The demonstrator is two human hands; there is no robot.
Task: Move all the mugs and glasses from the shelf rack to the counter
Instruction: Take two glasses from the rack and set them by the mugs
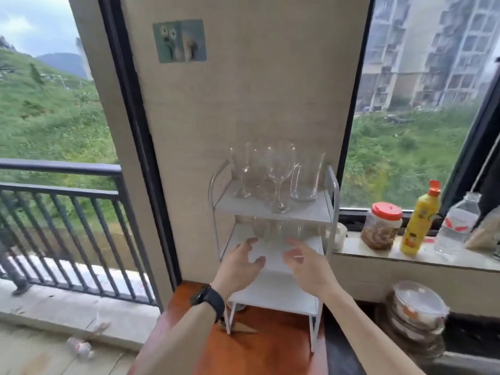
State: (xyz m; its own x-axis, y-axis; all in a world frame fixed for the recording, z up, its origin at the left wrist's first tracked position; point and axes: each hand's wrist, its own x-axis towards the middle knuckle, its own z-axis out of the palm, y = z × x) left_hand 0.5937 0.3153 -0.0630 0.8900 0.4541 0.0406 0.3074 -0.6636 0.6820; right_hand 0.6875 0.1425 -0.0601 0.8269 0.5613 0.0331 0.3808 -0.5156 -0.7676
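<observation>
A white three-tier shelf rack (334,209) stands on a reddish wooden counter (259,347) against the wall. Its top tier holds several clear stemmed wine glasses (278,174) and a clear glass mug (305,182) with a handle. On the middle tier, clear tumblers (273,228) stand near the back. My left hand (238,263), with a black watch on the wrist, and my right hand (305,263) are both open with fingers spread. They hover over the front of the middle tier, just short of the tumblers, holding nothing.
A stone window ledge (405,257) to the right carries a red-lidded jar (381,226), a yellow bottle (419,220) and a clear water bottle (454,226). Stacked plastic containers (416,318) sit below it. A railed balcony (54,201) lies left, behind glass.
</observation>
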